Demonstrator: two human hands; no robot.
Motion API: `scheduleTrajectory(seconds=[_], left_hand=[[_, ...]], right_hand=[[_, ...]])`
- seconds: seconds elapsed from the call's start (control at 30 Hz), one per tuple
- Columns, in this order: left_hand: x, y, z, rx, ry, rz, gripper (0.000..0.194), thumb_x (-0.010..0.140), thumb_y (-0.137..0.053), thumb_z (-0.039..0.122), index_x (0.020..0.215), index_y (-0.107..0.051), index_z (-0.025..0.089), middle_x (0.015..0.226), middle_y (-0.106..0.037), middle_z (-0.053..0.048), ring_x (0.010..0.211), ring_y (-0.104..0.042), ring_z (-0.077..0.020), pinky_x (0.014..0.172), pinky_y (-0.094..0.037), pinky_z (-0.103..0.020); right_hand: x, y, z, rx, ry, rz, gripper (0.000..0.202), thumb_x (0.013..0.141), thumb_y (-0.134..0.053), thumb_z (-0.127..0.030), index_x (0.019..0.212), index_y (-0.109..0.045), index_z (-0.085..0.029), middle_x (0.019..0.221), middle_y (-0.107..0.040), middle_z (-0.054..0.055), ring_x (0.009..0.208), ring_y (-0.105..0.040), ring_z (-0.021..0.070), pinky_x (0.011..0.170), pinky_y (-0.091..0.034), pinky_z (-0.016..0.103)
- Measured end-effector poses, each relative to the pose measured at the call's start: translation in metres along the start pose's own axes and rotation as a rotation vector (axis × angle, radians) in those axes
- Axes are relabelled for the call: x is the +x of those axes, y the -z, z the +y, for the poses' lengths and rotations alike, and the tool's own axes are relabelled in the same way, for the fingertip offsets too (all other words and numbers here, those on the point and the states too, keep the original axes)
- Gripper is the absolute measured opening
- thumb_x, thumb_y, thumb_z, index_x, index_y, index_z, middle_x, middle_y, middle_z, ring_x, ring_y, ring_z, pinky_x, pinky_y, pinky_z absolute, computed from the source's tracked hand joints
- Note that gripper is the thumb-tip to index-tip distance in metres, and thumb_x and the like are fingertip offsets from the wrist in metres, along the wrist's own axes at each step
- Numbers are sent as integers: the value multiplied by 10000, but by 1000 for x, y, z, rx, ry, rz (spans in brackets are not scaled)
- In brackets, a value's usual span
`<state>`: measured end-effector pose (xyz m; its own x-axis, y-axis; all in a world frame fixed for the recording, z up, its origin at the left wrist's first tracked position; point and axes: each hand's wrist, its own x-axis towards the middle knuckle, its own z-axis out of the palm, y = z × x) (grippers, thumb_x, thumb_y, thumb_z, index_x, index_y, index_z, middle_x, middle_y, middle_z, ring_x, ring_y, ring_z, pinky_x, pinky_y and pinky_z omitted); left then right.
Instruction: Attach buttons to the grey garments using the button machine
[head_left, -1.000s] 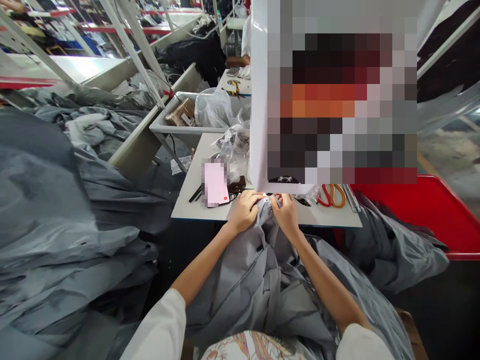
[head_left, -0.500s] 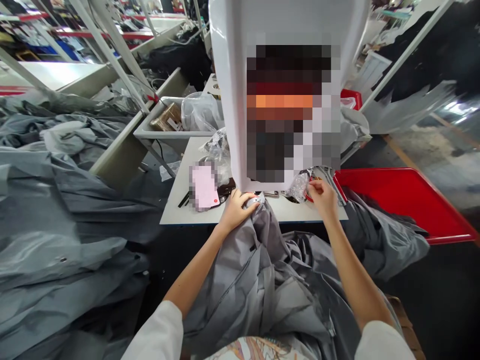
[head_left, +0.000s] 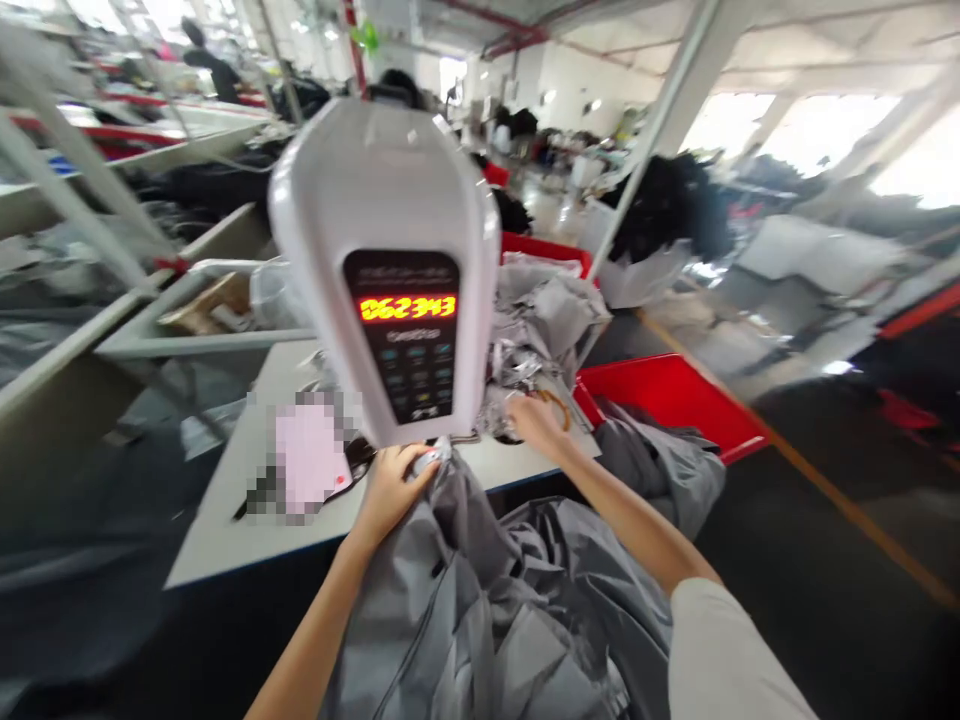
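A white machine head [head_left: 390, 190] with a lit display stands over a white table [head_left: 232, 500]. Below its lower edge, my left hand [head_left: 394, 490] is closed on the top of a grey garment [head_left: 517, 620], which hangs over the table's front edge and across my lap. To the right of the machine, my right hand [head_left: 534, 420] reaches into small clear plastic bags [head_left: 499, 408]. Its fingers are pressed together, and what they hold is too blurred to tell. A yellow-orange ring [head_left: 555, 408] lies just beside it.
A pink-covered item [head_left: 307, 455] lies on the table's left part. Behind it stands a grey-rimmed bin [head_left: 202, 345] holding a brown package. A red tray [head_left: 675, 400] is at the right, with grey cloth [head_left: 660, 475] in front. Grey fabric is piled behind the table.
The view has tilted up and turned right, so the machine's display and the far hall show. My right hand has moved from the red-handled tool towards the machine, into the plastic bags.
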<state>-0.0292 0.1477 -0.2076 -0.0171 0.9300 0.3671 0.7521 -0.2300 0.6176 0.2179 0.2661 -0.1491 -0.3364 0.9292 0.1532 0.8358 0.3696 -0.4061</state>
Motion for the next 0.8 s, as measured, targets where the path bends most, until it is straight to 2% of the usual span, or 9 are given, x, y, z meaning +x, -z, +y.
scheduleTrajectory(seconds=[0.17,0.27,0.33,0.47,0.6,0.73,0.8], left_hand=[[5,-12,-23,-4,-63,23,358,831,-515,524,981,-664,235,1064,-603,-72,1069,-532,-285,946,-435,-451],[7,-15,-26,-3,-78,37,378,821,-504,545,964,-667,235,1055,-606,-77,1078,-535,-295,956,-429,-467],[7,-14,-23,-2,-75,36,391,820,-501,551,964,-669,228,1061,-604,-80,1078,-537,-293,960,-429,-464],[6,-9,-14,-5,-53,24,384,832,-500,536,971,-671,221,1077,-595,-80,1071,-536,-273,968,-427,-435],[5,-4,-5,-2,-38,9,342,850,-505,492,987,-669,225,1085,-586,-74,1078,-517,-254,984,-411,-411],[4,-1,3,-8,-26,-11,299,865,-522,435,1016,-662,218,1099,-571,-78,1086,-498,-240,992,-400,-399],[3,0,5,-15,-18,-10,277,868,-531,410,1022,-660,221,1104,-565,-78,1088,-491,-235,996,-396,-396]], right_hand=[[-4,11,-2,-164,5,-40,176,732,-586,-86,572,-601,-155,637,-667,12,657,-611,145,647,-436,236],[-9,17,-2,-188,38,-47,164,817,-579,-177,659,-608,-148,676,-652,-15,657,-590,116,658,-447,242],[-11,18,-1,-182,54,-39,163,820,-556,-147,665,-607,-150,672,-642,-18,643,-577,110,640,-423,230],[-10,15,2,-122,80,-17,200,743,-528,-46,599,-590,-171,635,-629,-24,622,-553,112,605,-350,206],[-8,11,8,-2,88,3,205,726,-535,-59,554,-579,-163,573,-597,-17,582,-514,111,580,-328,209],[-7,9,16,162,90,21,152,688,-562,-62,597,-650,-145,533,-589,-31,552,-505,100,564,-333,203],[-6,8,19,252,54,71,116,655,-598,-65,610,-676,-138,512,-594,-40,525,-509,95,544,-342,195]])
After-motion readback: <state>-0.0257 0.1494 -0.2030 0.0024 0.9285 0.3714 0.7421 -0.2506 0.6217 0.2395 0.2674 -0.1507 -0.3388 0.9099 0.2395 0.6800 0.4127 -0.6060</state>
